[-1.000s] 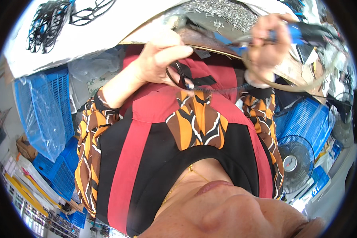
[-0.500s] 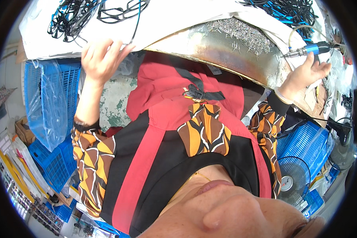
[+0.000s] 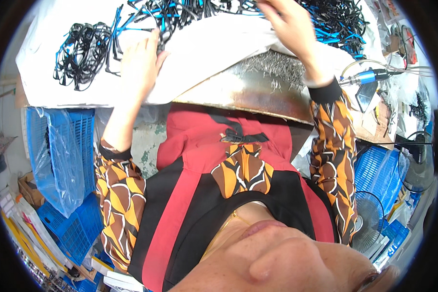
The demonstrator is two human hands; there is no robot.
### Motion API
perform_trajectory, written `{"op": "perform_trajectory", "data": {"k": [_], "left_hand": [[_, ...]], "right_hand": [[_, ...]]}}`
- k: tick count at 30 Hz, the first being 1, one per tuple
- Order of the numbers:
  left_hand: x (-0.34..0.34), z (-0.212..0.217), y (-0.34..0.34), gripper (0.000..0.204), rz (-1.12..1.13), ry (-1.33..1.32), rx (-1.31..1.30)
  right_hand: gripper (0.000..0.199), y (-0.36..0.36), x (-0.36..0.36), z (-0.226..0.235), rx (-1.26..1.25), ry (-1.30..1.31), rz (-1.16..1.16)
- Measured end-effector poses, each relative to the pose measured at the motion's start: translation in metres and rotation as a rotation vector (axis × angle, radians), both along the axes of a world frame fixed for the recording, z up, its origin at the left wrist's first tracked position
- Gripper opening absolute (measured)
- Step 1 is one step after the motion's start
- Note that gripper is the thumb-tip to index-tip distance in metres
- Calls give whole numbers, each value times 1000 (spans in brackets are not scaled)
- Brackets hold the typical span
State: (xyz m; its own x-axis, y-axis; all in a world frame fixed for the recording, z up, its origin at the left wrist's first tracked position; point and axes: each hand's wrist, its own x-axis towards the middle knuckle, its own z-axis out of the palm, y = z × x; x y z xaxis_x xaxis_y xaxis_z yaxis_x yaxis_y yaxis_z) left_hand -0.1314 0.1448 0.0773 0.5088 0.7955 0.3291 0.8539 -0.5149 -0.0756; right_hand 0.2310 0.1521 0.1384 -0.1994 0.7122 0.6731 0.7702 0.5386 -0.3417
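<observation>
My left hand [image 3: 142, 65] lies over the white cloth [image 3: 199, 53], fingers stretched with the thumb apart, beside black eyeglass frames with blue parts. Bright light washes out its outline; I see nothing held in it. A heap of black glasses frames [image 3: 82, 51] sits to its left. My right hand [image 3: 292, 27] reaches over the far side of the cloth, thumb spread from the fingers, next to a pile of black and blue glasses parts [image 3: 338, 29]. Its fingertips run to the picture's upper edge. Below its wrist, small metal pins [image 3: 272, 68] lie in a metal tray [image 3: 228, 90].
A blue and black powered screwdriver [image 3: 367, 77] with a hose lies at the right, near a dark flat device [image 3: 366, 95]. Blue crates [image 3: 85, 141] stand at the left, one draped with clear plastic. At the lower right are another blue crate [image 3: 379, 170] and a fan [image 3: 367, 219].
My right hand has left the screwdriver's side and moved left and farther away, to the blue and black parts. My left hand has shifted right. The view now shows more of the tabletop.
</observation>
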Motion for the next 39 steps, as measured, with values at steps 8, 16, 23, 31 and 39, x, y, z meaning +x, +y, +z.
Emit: {"op": "perform_trajectory", "data": {"k": [8,16,23,31,39], "left_hand": [[2,-17,-9,60,-101,-187,124],[19,32,-1,65,-46,-113,-20],[117,68,53,49,-498,-213,47],[344,16,125,38,-830,101,55],[314,50,190,18,-772,153,162]], "right_hand": [[24,166,-66,-9,-72,-285,-278],[29,110,-14,26,-171,417,174],[32,25,98,30,-75,472,-291],[19,-2,117,42,223,74,-486],[27,-40,155,-7,-292,-65,-520]]}}
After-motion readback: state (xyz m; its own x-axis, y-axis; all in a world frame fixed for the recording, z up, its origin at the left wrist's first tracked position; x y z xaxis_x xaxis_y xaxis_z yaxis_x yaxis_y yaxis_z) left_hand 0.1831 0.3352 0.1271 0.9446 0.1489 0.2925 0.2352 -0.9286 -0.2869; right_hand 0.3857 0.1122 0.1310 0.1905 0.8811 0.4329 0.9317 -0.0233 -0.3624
